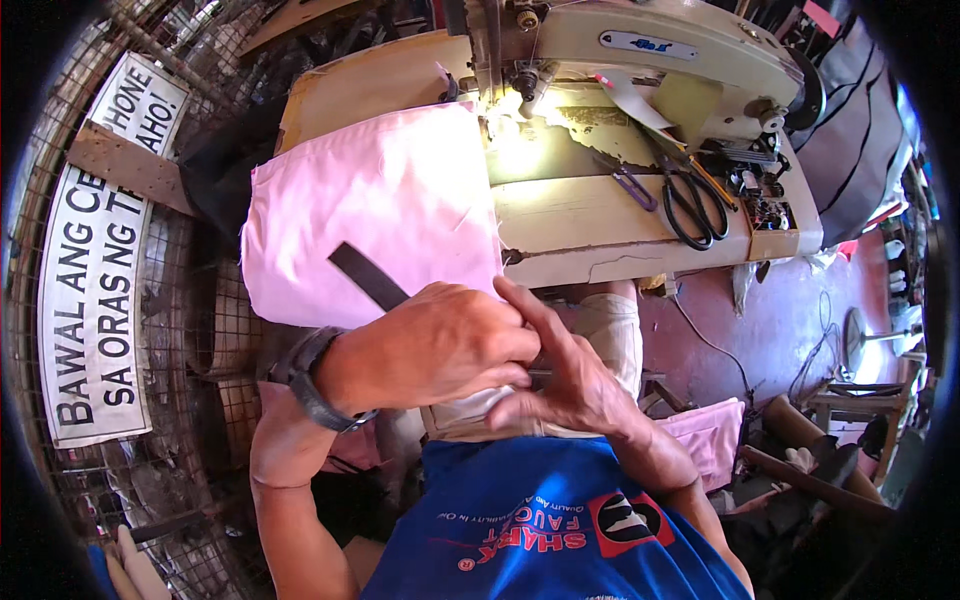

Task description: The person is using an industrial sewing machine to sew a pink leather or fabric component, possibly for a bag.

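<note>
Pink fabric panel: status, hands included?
Left hand closed on narrow dark strip; right hand open beside it. Pink fabric panel on beige sewing table. Black-handled scissors lie right, apart.

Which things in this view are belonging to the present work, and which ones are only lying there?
Seemingly part of the work:
dark strip, apparently held in the left hand
pink cloth
sewing machine, its needle area lit

Seemingly just lying there:
black-handled scissors
purple snips

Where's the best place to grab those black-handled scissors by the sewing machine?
Probably best to take the black-handled scissors by their loops, the right hand coming from the table's near edge: the loops face the person, while the blades point away.
</note>
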A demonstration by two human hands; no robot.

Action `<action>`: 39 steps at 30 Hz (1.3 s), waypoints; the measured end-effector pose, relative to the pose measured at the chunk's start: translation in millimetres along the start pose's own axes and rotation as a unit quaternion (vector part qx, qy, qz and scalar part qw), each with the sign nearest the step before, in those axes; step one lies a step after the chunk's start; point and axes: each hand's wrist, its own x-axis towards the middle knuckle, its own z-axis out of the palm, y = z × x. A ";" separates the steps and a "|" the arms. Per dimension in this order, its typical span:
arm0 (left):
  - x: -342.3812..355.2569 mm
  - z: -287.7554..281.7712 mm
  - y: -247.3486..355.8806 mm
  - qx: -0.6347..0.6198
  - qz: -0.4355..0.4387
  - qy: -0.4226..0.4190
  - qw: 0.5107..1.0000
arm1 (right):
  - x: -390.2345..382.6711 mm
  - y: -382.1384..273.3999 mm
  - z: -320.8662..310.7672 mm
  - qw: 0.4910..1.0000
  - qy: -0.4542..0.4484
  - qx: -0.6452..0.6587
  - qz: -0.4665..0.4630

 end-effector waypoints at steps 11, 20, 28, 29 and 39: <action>6.1 -23.6 -88.9 -0.107 -0.129 -0.011 0.986 | -59.5 53.3 -51.8 0.965 0.035 -0.112 0.236; 82.3 -19.6 -144.7 -0.116 -0.143 0.019 0.983 | 75.0 64.1 -66.8 0.902 0.236 -0.362 -0.010; 84.8 -18.1 -197.0 -0.199 -0.191 0.061 0.959 | 123.8 67.1 -74.7 0.950 0.182 -0.134 0.215; 82.4 -18.1 -200.8 -0.197 -0.152 0.070 0.966 | 127.2 59.9 -77.1 0.950 0.170 -0.136 0.225; 82.5 -6.5 -213.8 -0.112 -0.057 0.124 0.984 | 149.7 81.6 -102.3 0.941 0.093 -0.306 0.110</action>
